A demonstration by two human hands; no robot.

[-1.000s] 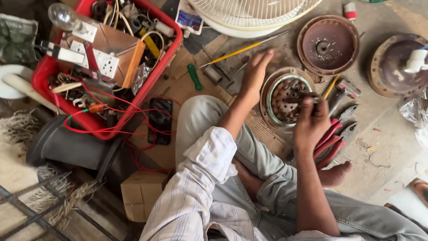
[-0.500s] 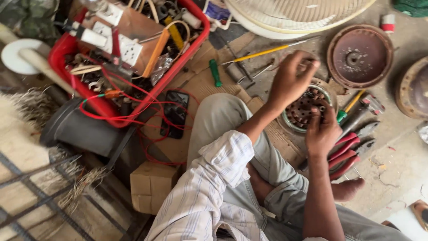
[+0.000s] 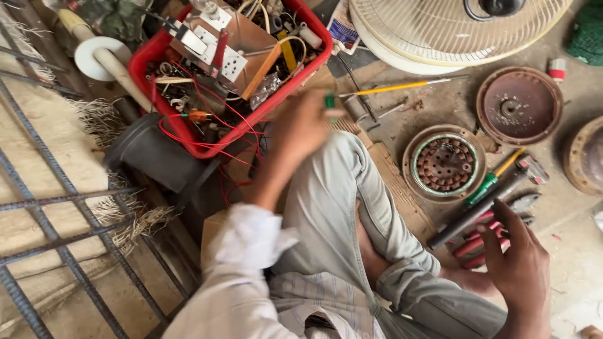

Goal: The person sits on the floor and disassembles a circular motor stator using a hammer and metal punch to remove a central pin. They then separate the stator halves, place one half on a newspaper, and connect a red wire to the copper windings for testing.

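- A person sits cross-legged on a dusty concrete floor (image 3: 565,289) among fan parts; the blurred left hand (image 3: 300,129) is closed round a small green-handled tool (image 3: 329,100), held just above the knee of the pale grey trousers (image 3: 339,207) and beside the near rim of a red plastic crate (image 3: 188,135) crammed with wires, white sockets and scrap.
- The right hand (image 3: 516,263) hangs open, fingers spread, gripping nothing, over red-handled pliers (image 3: 472,248) and a dark metal rod (image 3: 474,213) lying on the floor near the right ankle.
- A round fan motor stator with copper windings in a rusty housing (image 3: 445,163) rests on the floor between the knee and a rusty domed motor cover (image 3: 519,105); a green-and-yellow screwdriver (image 3: 493,182) lies touching its edge.
- A long yellow-handled screwdriver (image 3: 396,88) lies toward the floor's far side, below a cream wire fan guard (image 3: 440,28).
- Risks, as judged: loose red wires (image 3: 207,119) trailing from the crate could snag the left wrist and tip the contents; a grip this light on the green tool could let it drop into the clutter; a bare foot sits close to the tools.
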